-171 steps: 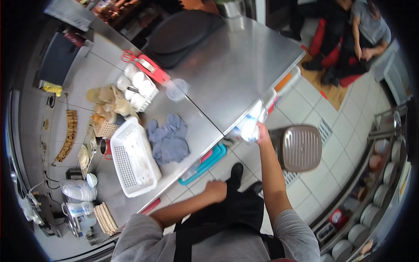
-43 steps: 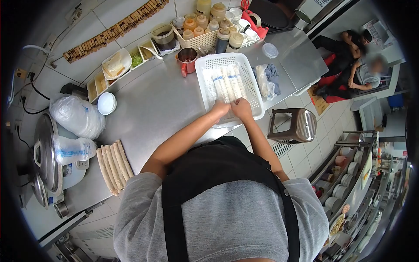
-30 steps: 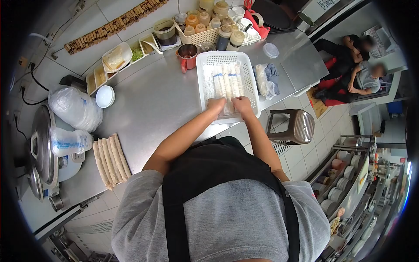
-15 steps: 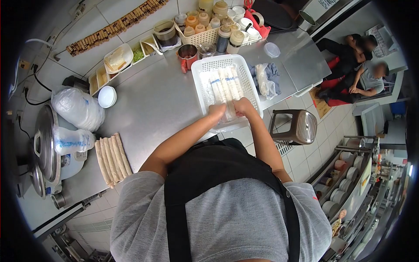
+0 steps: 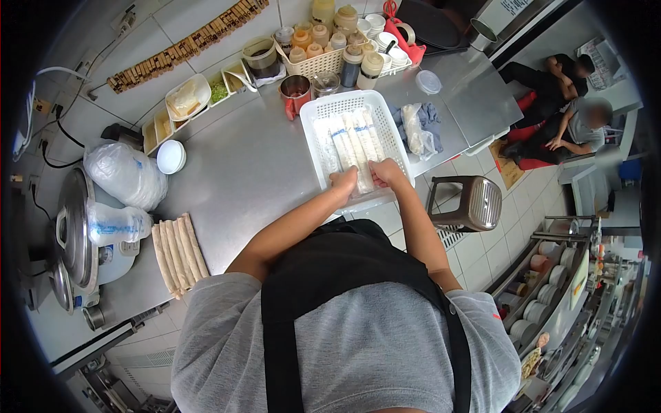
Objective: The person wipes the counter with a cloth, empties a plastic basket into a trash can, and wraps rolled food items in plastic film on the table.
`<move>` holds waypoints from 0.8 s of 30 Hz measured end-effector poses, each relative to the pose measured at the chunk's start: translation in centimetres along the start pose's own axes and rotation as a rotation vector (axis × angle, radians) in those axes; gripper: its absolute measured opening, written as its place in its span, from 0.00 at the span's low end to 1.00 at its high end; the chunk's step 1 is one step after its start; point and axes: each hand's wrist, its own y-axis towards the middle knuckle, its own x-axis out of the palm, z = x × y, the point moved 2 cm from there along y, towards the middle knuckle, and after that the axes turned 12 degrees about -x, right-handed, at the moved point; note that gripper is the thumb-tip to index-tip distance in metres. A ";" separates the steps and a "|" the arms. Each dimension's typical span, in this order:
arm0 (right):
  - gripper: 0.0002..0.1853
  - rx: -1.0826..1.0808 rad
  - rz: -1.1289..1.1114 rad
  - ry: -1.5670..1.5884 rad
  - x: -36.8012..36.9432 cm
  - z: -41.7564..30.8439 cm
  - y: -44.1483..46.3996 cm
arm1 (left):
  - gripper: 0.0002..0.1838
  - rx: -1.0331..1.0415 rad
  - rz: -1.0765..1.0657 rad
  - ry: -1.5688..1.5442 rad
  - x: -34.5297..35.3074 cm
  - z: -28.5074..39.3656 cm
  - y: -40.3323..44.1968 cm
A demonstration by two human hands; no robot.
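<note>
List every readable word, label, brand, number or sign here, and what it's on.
None legible. Too small or blurred:
Blue print on the plastic-wrapped rolls
Blue print on the plastic bag at left
Dark marks, maybe writing, on the wooden strips
Dark characters on the pale panel at top
Print on the sheet, upper right

A smooth, perforated plastic basket (image 5: pixel 390 131) at the near edge of a satin-sheened metal table (image 5: pixel 234 148) holds rolls (image 5: pixel 357 136) in glossy clear plastic, beside matt, rumpled cloth (image 5: pixel 431 118); the ribbed, shiny stool (image 5: pixel 480 203), distorted in view, appears plastic.
</note>
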 end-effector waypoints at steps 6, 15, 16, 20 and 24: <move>0.28 0.048 -0.084 0.108 1.0 -1.0 -2.0 | 0.42 0.026 -0.112 -0.126 2.0 -1.9 8.4; 0.31 -0.011 -0.009 0.275 1.9 -3.0 -3.5 | 0.44 0.062 -0.394 -0.001 -1.8 2.3 -4.0; 0.31 0.002 -0.069 0.351 2.0 -2.9 -3.4 | 0.44 0.063 -0.392 -0.008 -2.0 2.5 -4.3; 0.28 -0.029 -0.173 0.439 1.4 -4.2 -4.0 | 0.46 0.119 -0.499 -0.024 -3.3 3.8 -6.7; 0.24 0.007 -0.286 0.603 -0.1 -5.1 -4.9 | 0.48 -0.001 -0.436 -0.080 -3.7 4.0 -7.2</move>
